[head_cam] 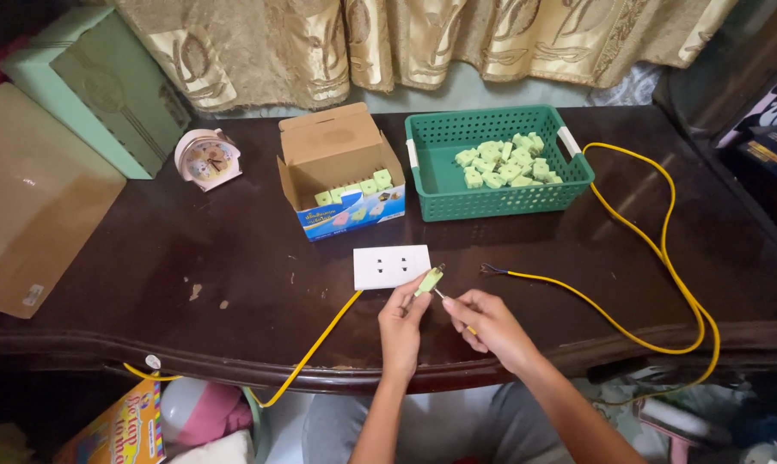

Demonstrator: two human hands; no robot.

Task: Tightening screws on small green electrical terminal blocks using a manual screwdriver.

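Right now my left hand (401, 322) pinches a small pale-green plastic socket piece (428, 281) in closed fingers, just at four o'clock of the white rectangular outlet plate (392, 266) on the dark wooden bench (191, 249). My right hand (492, 328) grips a thin screwdriver (444, 296), tip touching it.

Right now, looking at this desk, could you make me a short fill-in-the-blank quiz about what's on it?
1. The left hand pinches a small pale ____ part.
2. The loose green pieces lie in a green plastic ____.
3. The white socket plate has a ____ cable running off the desk edge.
4. The pink ____ stands left of the cardboard box.

Missing words: green; basket; yellow; clock
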